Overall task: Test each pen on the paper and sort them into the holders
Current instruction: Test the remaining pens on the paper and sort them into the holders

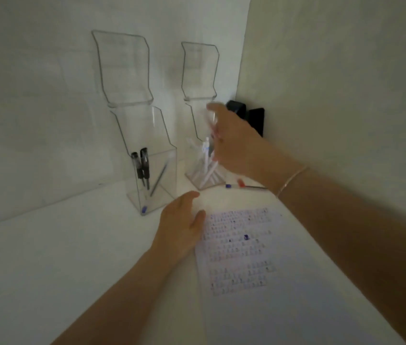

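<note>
The room was dim, with two pale walls [35,83] meeting in a corner at the far right, and a white surface [47,257] filled the space below them, running right up to both walls. On it, toward the right edge, lay a sheet of paper [240,252] covered in rows of small ink marks, one darker blue blot near its middle. Two tall clear holders stood near the back edge. The left holder [147,155] held two black-capped pens [142,168], a thin dark pen leaning beside them, and a blue cap showing at its base. The right holder [200,95], nearer the far right corner, held a bunch of white pens [206,168]. A black object [246,115] sat in that corner against the wall, too dark to identify. The right hand [234,145] was raised over the right holder with its fingers [215,108] curled round a clear pen [212,125], blurred, pointing down toward the holder's opening. A thin bracelet [291,180] circled that wrist. The left hand [182,227] rested at the paper's left edge, its fingers relaxed and spread, holding nothing. Two loose pens [245,186], one blue-capped and one red-capped, lay on the surface just behind the paper, partly hidden under the right wrist
</note>
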